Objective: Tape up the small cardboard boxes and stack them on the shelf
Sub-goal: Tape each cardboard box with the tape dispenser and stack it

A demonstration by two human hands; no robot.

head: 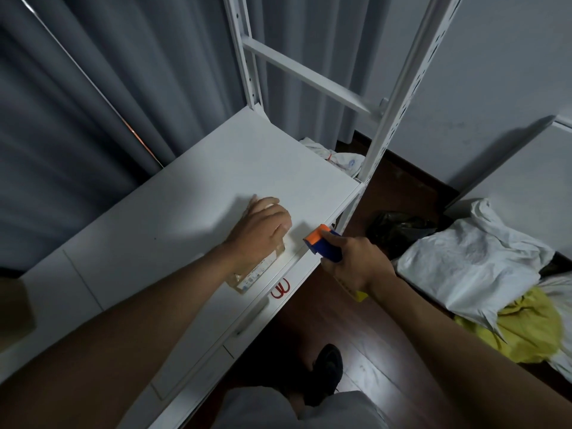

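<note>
A small cardboard box (pixel 257 270) lies on the white shelf board (pixel 198 187) near its front edge, mostly covered by my left hand (pixel 261 226), whose curled fingers rest on top of it. My right hand (pixel 356 261) grips a blue and orange tape dispenser (pixel 322 241) just off the shelf's front edge, to the right of the box, its orange end pointing toward the box. A second brown box (pixel 14 308) shows at the far left edge, partly cut off.
Red-handled scissors (pixel 281 288) lie at the shelf's front edge below the box. White shelf uprights (pixel 393 97) rise at the back and right. On the dark wood floor are white sacks (pixel 473 261), yellow cloth (pixel 520 332) and a black bag (pixel 399 227). My shoe (pixel 328 366) is below.
</note>
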